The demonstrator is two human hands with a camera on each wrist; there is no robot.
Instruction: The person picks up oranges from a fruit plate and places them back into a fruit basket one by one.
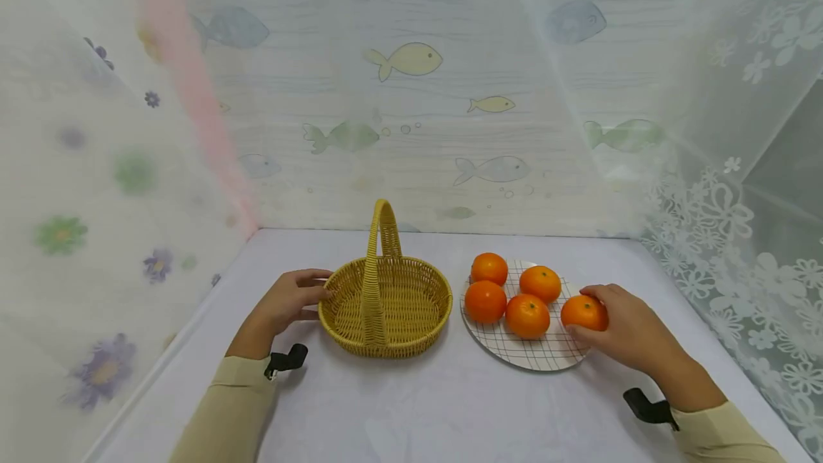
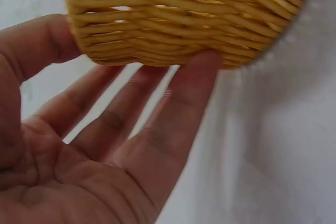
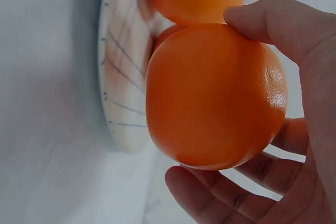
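Observation:
A yellow wicker basket with a tall arched handle stands upright on the table. At its left side, my left hand holds the rim and outer wall; in the left wrist view the thumb is at the rim while the fingers touch the weave. On the right, my right hand grips an orange over the right edge of a round checked plate. The right wrist view shows thumb and fingers around this orange; whether it touches the plate is unclear. Several other oranges sit on the plate.
A white cloth covers the table. Behind it hangs a curtain printed with fish, and a flowered sheet hangs at the left. Lace netting borders the right side. A small black camera is strapped to each wrist.

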